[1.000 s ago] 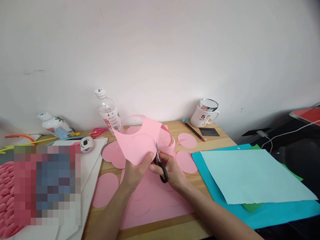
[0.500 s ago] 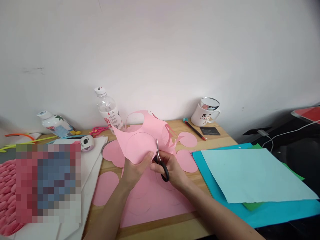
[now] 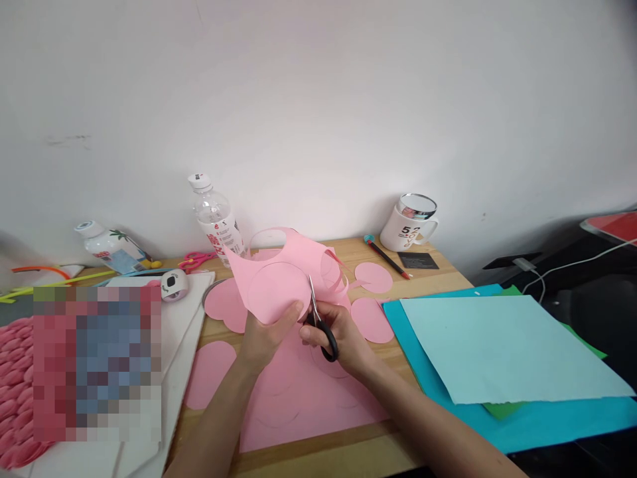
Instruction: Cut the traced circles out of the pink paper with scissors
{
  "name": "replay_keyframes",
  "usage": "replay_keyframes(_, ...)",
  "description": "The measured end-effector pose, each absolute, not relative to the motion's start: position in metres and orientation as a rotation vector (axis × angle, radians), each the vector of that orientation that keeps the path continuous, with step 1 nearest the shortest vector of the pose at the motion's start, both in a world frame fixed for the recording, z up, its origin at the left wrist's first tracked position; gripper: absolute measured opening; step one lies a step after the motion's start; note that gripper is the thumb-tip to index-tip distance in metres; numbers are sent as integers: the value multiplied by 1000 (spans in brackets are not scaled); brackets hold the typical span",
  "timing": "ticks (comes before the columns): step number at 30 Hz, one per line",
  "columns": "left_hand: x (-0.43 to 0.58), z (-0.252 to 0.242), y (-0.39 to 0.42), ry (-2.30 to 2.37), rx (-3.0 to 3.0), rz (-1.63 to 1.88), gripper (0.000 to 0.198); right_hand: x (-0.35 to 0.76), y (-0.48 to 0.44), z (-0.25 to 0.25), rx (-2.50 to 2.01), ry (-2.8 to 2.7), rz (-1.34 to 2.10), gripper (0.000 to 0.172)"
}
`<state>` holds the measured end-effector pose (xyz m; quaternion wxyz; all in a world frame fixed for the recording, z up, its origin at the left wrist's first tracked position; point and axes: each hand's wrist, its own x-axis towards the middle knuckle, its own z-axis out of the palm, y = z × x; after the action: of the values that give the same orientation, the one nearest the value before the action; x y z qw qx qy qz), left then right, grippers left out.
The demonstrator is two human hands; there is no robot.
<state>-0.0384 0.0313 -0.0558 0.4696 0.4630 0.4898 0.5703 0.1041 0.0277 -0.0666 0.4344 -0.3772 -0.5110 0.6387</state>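
Observation:
My left hand [image 3: 266, 335] grips a pink paper sheet [image 3: 279, 289] by its lower edge, thumb on top. A round outline is drawn on this sheet, and round holes show where pieces were cut from it. In my right hand [image 3: 341, 332] is a pair of scissors [image 3: 326, 340] with black handles, its blades at the right side of the drawn circle. Below both hands lies another pink sheet [image 3: 308, 411] with faint pencilled circles. Cut pink circles [image 3: 212, 375] lie on either side, some overlapping.
Blue, green and pale blue paper [image 3: 507, 345] is stacked at the right. Along the wall stand a clear bottle [image 3: 213, 219] and a white mug [image 3: 408, 222], with a black pencil [image 3: 388, 257] and pink scissors [image 3: 196, 260] nearby. White sheets [image 3: 174, 372] lie at the left.
The upper part of the held pink sheet has sunk a little and its cut strips have shifted. Both hands keep nearly the same place.

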Motion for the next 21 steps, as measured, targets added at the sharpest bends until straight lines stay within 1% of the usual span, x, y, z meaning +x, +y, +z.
replay_keyframes(5,-38,-58,33,1201,1109,1457,46,103,28,-66,-941,-1266,1591,38)
replay_keyframes(10,-38,-58,33,1200,1102,1472,31,102,26,-64,-920,-1282,1618,37)
replay_keyframes(13,-37,-57,31,1241,1146,1417,26,101,26,-63,-931,-1281,1617,39)
replay_keyframes(15,-35,-56,29,1251,1165,1354,27,101,26,-63,-906,-1262,1614,41)
replay_keyframes(19,-33,-54,26,1295,1205,1319,36,104,28,-64,-825,-1223,1627,40)
replay_keyframes(21,-33,-52,25,1308,1215,1309,36,105,29,-64,-815,-1220,1636,39)
